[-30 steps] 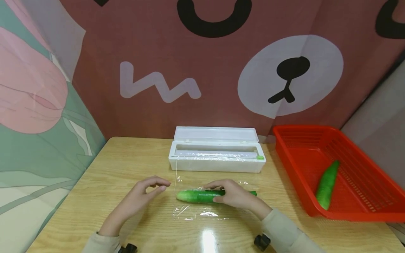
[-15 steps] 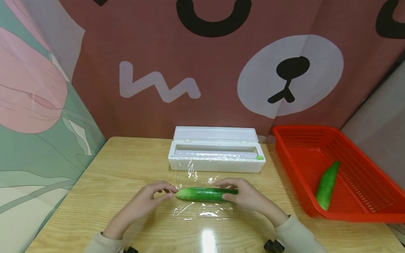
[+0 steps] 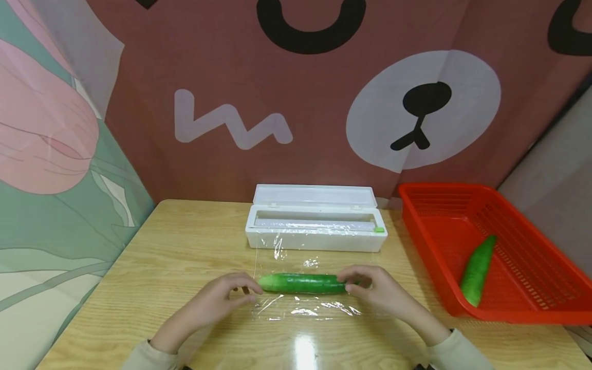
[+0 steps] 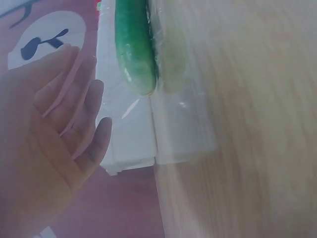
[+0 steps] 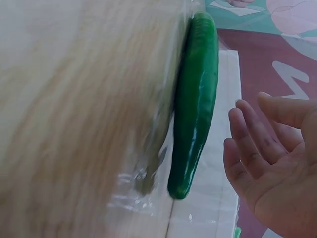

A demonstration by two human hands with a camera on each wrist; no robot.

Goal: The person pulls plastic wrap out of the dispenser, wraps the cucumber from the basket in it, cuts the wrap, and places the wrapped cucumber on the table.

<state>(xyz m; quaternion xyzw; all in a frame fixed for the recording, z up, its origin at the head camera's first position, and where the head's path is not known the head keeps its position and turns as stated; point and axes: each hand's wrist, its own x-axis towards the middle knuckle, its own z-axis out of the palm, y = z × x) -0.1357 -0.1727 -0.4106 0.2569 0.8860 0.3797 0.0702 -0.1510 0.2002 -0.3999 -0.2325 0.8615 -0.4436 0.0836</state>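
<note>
A green cucumber (image 3: 300, 283) lies crosswise on a sheet of clear cling film (image 3: 305, 312) drawn out from a white film box (image 3: 316, 242). At its pale left end is my left hand (image 3: 224, 298), fingers loosely bent. The left wrist view has that hand (image 4: 54, 116) beside the tip of the cucumber (image 4: 134, 52). My right hand (image 3: 381, 290) is at the darker right end, its fingertips overlapping it in the head view. In the right wrist view the right hand (image 5: 275, 158) has relaxed fingers, apart from the cucumber (image 5: 195, 104).
The film box stands at the back of the wooden table (image 3: 185, 241), lid up, with a film roll inside and a green slider (image 3: 379, 229). On the right is a red basket (image 3: 430, 262) holding another cucumber (image 3: 478, 270). A printed curtain (image 3: 222, 61) hangs behind.
My right hand has slid rightward off the cucumber's middle to its right end. My left hand has come in to the left tip. The cucumber has shifted slightly up.
</note>
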